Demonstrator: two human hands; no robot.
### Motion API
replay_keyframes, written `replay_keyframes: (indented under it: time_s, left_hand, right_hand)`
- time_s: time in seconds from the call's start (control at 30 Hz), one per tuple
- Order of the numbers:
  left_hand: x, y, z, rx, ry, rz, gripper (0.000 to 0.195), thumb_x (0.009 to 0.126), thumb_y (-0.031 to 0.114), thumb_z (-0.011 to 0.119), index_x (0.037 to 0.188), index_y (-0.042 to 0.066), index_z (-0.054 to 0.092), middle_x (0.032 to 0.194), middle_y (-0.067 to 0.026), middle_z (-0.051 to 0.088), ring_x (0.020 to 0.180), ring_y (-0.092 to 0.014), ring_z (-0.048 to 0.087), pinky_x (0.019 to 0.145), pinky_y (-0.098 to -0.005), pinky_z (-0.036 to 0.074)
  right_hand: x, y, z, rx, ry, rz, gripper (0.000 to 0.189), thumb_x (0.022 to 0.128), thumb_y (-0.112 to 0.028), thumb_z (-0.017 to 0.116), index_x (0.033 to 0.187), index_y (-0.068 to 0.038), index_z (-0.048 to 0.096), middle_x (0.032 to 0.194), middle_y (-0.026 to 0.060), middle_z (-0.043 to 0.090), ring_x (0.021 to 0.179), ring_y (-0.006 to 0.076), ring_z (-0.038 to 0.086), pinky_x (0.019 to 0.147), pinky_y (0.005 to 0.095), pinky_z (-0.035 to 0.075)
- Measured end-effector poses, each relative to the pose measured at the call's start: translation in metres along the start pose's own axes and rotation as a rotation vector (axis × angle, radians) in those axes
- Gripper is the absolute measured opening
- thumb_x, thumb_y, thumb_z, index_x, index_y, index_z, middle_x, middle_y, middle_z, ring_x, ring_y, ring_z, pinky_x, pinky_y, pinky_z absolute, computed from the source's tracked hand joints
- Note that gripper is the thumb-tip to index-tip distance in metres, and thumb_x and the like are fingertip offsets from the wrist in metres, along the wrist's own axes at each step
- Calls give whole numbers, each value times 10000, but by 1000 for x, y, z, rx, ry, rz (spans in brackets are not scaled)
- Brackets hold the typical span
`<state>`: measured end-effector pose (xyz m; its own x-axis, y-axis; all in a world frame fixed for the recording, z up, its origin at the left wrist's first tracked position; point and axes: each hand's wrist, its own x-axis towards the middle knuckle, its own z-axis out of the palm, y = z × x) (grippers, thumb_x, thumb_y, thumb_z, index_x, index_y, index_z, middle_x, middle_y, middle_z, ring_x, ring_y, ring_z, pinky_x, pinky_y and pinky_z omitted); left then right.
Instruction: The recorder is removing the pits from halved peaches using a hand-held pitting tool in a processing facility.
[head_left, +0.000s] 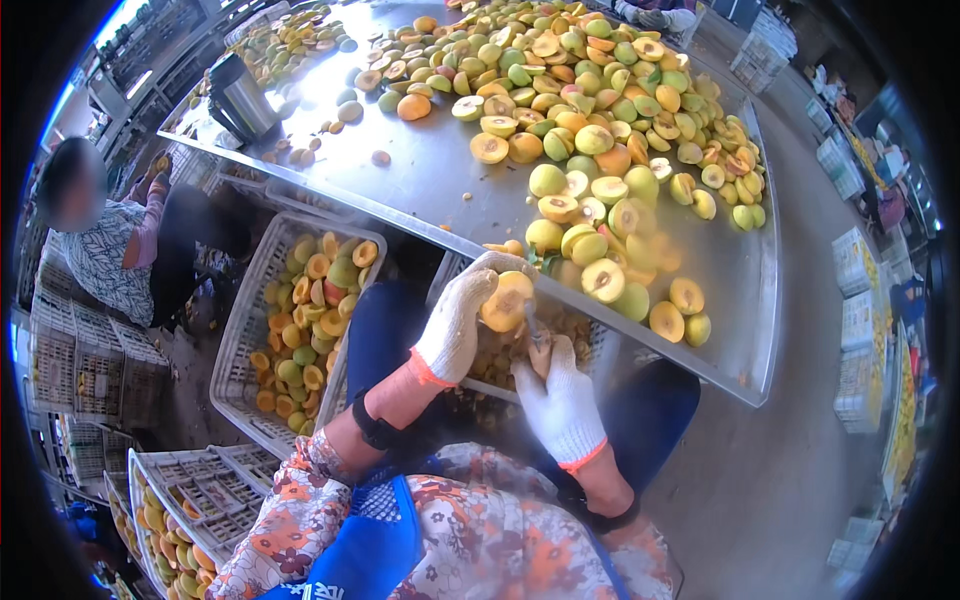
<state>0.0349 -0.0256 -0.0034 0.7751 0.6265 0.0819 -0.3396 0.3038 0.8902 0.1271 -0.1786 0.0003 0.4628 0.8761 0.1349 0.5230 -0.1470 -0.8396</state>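
Observation:
My left hand (452, 324), in a white knit glove with an orange cuff, holds up a yellow peach half (507, 301), its cut face towards me. My right hand (561, 401), gloved the same way, grips a small pitting tool (539, 352) with a wooden handle. The metal end of the tool meets the right edge of the cut face; its very tip is hard to make out. Below both hands, between my knees, a plastic crate (604, 352) holds pits and scraps. Just beyond, halved peaches (602, 280) lie by the near edge of a metal table (427, 184).
A large heap of halved peaches (585, 97) covers the far side. Left of my leg stands a crate (225, 367) of pitted halves. A steel jug (241, 97) is at the table's left corner. Another person (112, 247) sits at left, near stacked crates (97, 360).

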Motion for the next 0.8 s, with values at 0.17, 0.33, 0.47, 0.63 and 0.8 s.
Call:
replay_keyframes:
  time_s: [0.17, 0.33, 0.47, 0.63, 0.8]
  left_hand:
    - [-14, -11, 10, -116, 31, -47, 341, 1048, 236, 425, 1215, 0, 605, 1154, -84, 632, 1072, -146, 586, 994, -304, 455]
    - [-22, -15, 20, 216, 135, 73, 293, 1069, 197, 437, 1205, 6, 614, 1114, -64, 649, 1002, -104, 566, 917, -258, 458]
    - [-18, -19, 21, 276, 208, -5, 247, 1050, 158, 509, 1198, -8, 617, 1080, -64, 660, 979, -102, 573, 890, -253, 472]
    - [-15, -16, 32, 558, 316, 23, 230, 1034, 132, 552, 1180, -29, 628, 982, -65, 675, 898, -104, 588, 813, -255, 496]
    - [-19, -17, 36, 522, 288, -50, 199, 1048, 137, 524, 1128, -12, 630, 960, -57, 666, 876, -90, 583, 785, -254, 493]
  right_hand:
    - [-13, 1, 12, -125, 104, -38, 329, 913, -107, 673, 1149, 11, 477, 734, 271, 618, 700, 472, 656, 556, 505, 524]
    - [-21, 13, 20, -446, 27, -202, 388, 864, -68, 667, 1202, 38, 507, 820, 293, 583, 641, 410, 656, 539, 464, 535]
    - [-19, 4, 18, -227, 28, -117, 322, 944, -115, 609, 1136, 18, 387, 826, 341, 609, 781, 536, 623, 571, 599, 486]
    - [-18, 3, 14, 2, 0, -55, 315, 950, -105, 587, 1151, 31, 386, 880, 328, 630, 813, 534, 627, 619, 586, 504]
    - [-26, 10, 15, -74, -56, 25, 304, 928, -84, 587, 1160, 31, 427, 900, 312, 593, 804, 515, 631, 620, 559, 521]
